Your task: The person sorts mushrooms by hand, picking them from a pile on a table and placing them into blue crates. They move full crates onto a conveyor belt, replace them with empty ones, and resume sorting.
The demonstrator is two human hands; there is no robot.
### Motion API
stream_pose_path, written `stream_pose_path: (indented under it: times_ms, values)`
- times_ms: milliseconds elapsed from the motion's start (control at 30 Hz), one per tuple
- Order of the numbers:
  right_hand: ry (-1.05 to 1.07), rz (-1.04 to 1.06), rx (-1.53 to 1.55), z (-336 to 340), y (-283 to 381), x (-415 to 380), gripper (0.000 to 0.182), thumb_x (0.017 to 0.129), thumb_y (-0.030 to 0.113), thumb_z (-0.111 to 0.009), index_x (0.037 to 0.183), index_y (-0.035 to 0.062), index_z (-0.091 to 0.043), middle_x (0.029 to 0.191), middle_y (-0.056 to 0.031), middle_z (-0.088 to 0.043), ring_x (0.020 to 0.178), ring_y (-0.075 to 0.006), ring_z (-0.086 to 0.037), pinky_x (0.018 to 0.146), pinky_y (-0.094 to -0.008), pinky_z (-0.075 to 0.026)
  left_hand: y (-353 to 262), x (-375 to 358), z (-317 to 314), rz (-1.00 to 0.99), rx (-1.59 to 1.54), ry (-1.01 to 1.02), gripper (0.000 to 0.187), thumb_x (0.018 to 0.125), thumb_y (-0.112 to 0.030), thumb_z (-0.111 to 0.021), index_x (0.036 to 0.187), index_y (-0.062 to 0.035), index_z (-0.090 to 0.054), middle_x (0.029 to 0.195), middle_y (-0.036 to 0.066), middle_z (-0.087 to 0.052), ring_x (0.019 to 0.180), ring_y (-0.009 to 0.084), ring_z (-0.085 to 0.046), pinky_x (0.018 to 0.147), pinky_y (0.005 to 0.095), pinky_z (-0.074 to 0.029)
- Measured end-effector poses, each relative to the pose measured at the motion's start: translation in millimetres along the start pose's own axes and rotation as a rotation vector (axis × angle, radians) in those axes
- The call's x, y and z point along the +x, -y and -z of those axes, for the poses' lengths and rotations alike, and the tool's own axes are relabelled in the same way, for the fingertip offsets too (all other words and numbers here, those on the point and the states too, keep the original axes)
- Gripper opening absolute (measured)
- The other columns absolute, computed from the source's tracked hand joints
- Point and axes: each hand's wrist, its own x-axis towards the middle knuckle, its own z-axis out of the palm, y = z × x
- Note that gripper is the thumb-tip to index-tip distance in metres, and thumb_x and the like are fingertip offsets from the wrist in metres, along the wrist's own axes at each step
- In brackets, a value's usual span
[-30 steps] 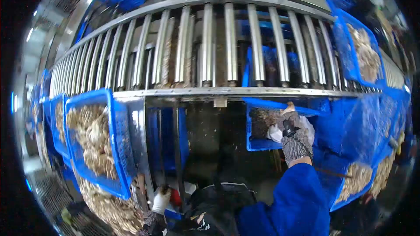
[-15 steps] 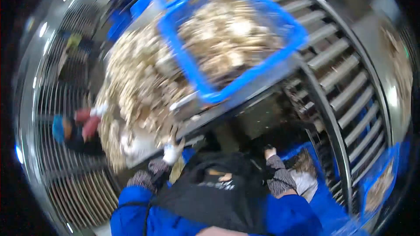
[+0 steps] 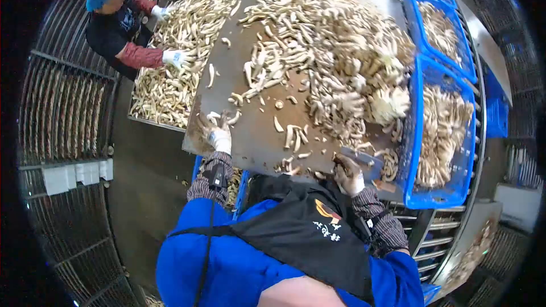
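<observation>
A steel table [image 3: 256, 131] carries a big heap of pale mushrooms [image 3: 330, 51], with loose stems scattered toward me. My left hand [image 3: 218, 134], in a white glove, rests with fingers apart on the table's near left corner among a few loose stems. My right hand [image 3: 348, 174], also gloved, is closed at the table's near edge on what looks like a knife [image 3: 364, 157]. The flat blade points right, toward a blue crate [image 3: 414, 136].
Blue crates of mushrooms [image 3: 443, 125] line the table's right side on a roller conveyor [image 3: 438, 239]. A co-worker in a blue cap [image 3: 114, 17] handles mushrooms in a tray [image 3: 170, 79] at the far left. Wire racks [image 3: 62, 136] stand at left.
The view has swung from the roller conveyor and crates to the mushroom table. My left hand rose onto the table's corner and my right hand came up from the low crate to the near edge.
</observation>
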Motion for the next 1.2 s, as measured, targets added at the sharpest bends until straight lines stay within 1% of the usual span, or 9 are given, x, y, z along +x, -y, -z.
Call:
stream_pose_path:
  times_ms: [67, 200, 300, 500, 667, 800, 967, 1033, 1200]
  values:
    - [-0.04, -0.004, 0.106, -7, 23, 49, 0.032, 0.088, 0.005, -0.055, 0.119, -0.0044, -0.054, 0.11, -0.0183, -0.063, 0.106, -0.0216, -0.059, 0.092, -0.0302, -0.045, 16, 47, -62, 0.38, -0.507, 0.734, 0.083, 0.082, -0.049, -0.062, 0.14, -0.0003, -0.027, 0.14, 0.023, -0.034, 0.126, 0.0366, -0.041, 0.103, 0.0416, -0.037]
    - [0.152, -0.161, 0.043, -23, 61, 138, 0.04, 0.089, 0.009, -0.056, 0.127, -0.0002, -0.049, 0.118, -0.0186, -0.059, 0.114, -0.0241, -0.055, 0.096, -0.0329, -0.043, -49, 95, -130, 0.37, -1.349, 0.448, 0.077, 0.081, -0.033, -0.071, 0.137, 0.0006, -0.031, 0.129, 0.024, -0.048, 0.123, 0.0303, -0.045, 0.1, 0.0384, -0.04]
    - [0.102, 0.242, -0.361, -46, 52, 214, 0.045, 0.079, 0.009, -0.062, 0.123, 0.0019, -0.051, 0.109, -0.0198, -0.061, 0.103, -0.0335, -0.058, 0.089, -0.0394, -0.046, -103, 134, -153, -0.343, -0.229, 0.323, 0.065, 0.085, -0.042, -0.062, 0.137, -0.0098, -0.04, 0.133, 0.02, -0.046, 0.129, 0.034, -0.036, 0.107, 0.0414, -0.033]
    - [0.097, 0.269, -0.933, -72, 44, 380, 0.058, 0.075, 0.012, -0.06, 0.131, 0.0089, -0.046, 0.134, -0.0197, -0.042, 0.125, -0.0338, -0.041, 0.099, -0.0467, -0.038, -214, 120, -92, -0.614, -0.217, 0.627, 0.083, 0.069, -0.046, -0.073, 0.137, -0.0111, -0.042, 0.131, 0.022, -0.045, 0.121, 0.0374, -0.044, 0.105, 0.0438, -0.033]
    - [0.436, 0.142, -0.825, -77, 21, 391, 0.048, 0.077, 0.008, -0.054, 0.124, 0.0053, -0.051, 0.118, -0.0225, -0.054, 0.094, -0.0357, -0.062, 0.076, -0.044, -0.052, -216, 68, -100, -0.084, -1.089, 1.149, 0.055, 0.072, -0.012, -0.074, 0.121, 0.001, -0.05, 0.098, 0.005, -0.062, 0.09, 0.0163, -0.057, 0.082, 0.0284, -0.048]
    - [0.123, 0.12, -0.331, -60, 10, 380, 0.044, 0.077, 0.019, -0.066, 0.117, 0.0053, -0.054, 0.096, -0.0183, -0.065, 0.089, -0.036, -0.063, 0.077, -0.044, -0.051, -211, 135, -41, 0.066, -1.0, 1.088, 0.048, 0.081, -0.034, -0.068, 0.113, 0.0006, -0.056, 0.096, 0.009, -0.064, 0.089, 0.0193, -0.058, 0.082, 0.0317, -0.047]
    - [0.252, -0.191, 0.318, -72, 60, 436, 0.041, 0.082, 0.028, -0.069, 0.108, -0.0013, -0.058, 0.083, -0.0094, -0.067, 0.072, -0.0208, -0.062, 0.068, -0.0341, -0.05, -202, 180, -54, -0.251, -1.068, 0.996, 0.075, 0.08, -0.041, -0.071, 0.135, -0.0012, -0.038, 0.124, 0.02, -0.053, 0.111, 0.0294, -0.053, 0.096, 0.0367, -0.041]
    - [0.278, -0.024, 0.263, -84, 37, 451, 0.044, 0.082, 0.024, -0.068, 0.115, -0.0021, -0.054, 0.089, -0.0102, -0.067, 0.076, -0.0214, -0.064, 0.07, -0.0348, -0.051, -194, 168, -43, -0.674, -0.38, 0.356, 0.075, 0.077, -0.037, -0.072, 0.135, -0.0018, -0.039, 0.126, 0.022, -0.051, 0.115, 0.0365, -0.049, 0.098, 0.0446, -0.04]
    - [0.01, 0.182, -0.8, -23, 48, 421, 0.038, 0.083, 0.019, -0.063, 0.117, 0.004, -0.056, 0.104, -0.0197, -0.063, 0.096, -0.032, -0.061, 0.086, -0.04, -0.049, -172, 83, -1, -1.182, -0.477, 0.772, 0.07, 0.058, -0.027, -0.078, 0.122, -0.0125, -0.054, 0.124, 0.015, -0.052, 0.115, 0.0343, -0.05, 0.098, 0.0465, -0.041]
